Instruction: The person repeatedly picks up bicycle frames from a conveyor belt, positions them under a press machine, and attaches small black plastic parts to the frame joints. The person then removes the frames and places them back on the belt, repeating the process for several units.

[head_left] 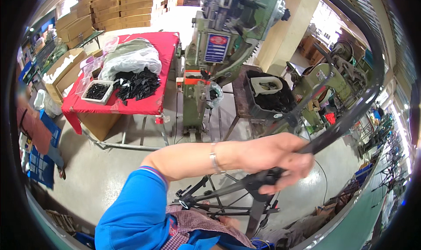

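Note:
My left arm, in a blue sleeve and with a metal bracelet, reaches across to the right. Its hand (287,160) is closed around a tube of a black tubular frame (342,122), close to a dark joint. One long tube of this frame bends in a big arc at the upper right. Thinner bars and a round pivot (184,204) lie lower down, before my checked apron. My right hand (230,222) shows only as a blurred patch beside the lower bars; its fingers are hidden.
A green press machine (193,100) stands ahead. Left of it, a red-covered table (131,107) bears black parts, a white tray (97,92) and plastic bags. Right, a black crate (269,111) rests on a stand. A person (37,129) is at the far left.

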`<move>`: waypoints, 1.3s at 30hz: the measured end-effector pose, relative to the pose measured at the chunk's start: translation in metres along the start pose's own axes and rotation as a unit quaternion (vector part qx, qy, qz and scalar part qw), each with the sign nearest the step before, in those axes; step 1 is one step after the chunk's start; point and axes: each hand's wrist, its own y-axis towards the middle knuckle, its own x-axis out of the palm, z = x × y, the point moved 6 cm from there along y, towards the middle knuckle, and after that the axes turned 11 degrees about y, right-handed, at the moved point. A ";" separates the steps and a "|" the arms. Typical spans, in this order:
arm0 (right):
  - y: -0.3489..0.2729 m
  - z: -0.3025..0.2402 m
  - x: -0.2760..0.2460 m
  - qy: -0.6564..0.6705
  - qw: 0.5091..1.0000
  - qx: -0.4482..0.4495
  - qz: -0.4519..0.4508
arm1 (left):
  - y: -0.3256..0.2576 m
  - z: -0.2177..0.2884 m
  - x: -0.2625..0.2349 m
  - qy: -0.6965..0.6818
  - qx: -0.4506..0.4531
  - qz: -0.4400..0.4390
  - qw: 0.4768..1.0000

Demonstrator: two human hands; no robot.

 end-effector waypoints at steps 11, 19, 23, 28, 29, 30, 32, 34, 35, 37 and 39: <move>0.015 -0.111 0.079 0.017 0.982 -0.158 -0.105 | -0.231 0.095 0.098 0.236 0.126 0.419 0.868; -0.003 -0.239 0.174 0.100 0.819 -0.482 -0.296 | -0.417 0.097 0.150 0.412 0.007 0.701 0.582; 0.005 -0.230 0.152 -0.062 0.884 -0.368 -0.281 | -0.527 0.046 0.138 0.383 -0.107 0.789 0.468; 0.033 -0.184 0.107 -0.036 0.917 -0.339 -0.205 | -0.643 -0.024 0.112 0.322 -0.248 0.851 0.333; 0.041 -0.171 0.101 -0.034 0.924 -0.329 -0.194 | -0.674 -0.036 0.110 0.314 -0.261 0.863 0.298; 0.050 -0.163 0.092 -0.034 0.927 -0.324 -0.184 | -0.724 -0.053 0.116 0.313 -0.268 0.870 0.272; 0.067 -0.148 0.075 -0.037 0.945 -0.274 -0.173 | -0.786 -0.068 0.116 0.320 -0.273 0.890 0.176; 0.084 -0.124 0.058 -0.040 0.958 -0.242 -0.151 | -0.820 -0.077 0.113 0.269 -0.193 0.928 0.171; 0.096 -0.119 0.050 -0.040 0.957 -0.245 -0.150 | -0.870 -0.085 0.134 0.268 -0.200 0.933 0.137; 0.123 -0.110 0.037 -0.037 0.953 -0.256 -0.159 | -0.929 -0.092 0.192 0.299 -0.259 0.918 0.022; 0.151 -0.094 0.011 -0.005 0.968 -0.215 -0.129 | -0.911 -0.099 0.166 0.250 -0.356 0.897 -0.074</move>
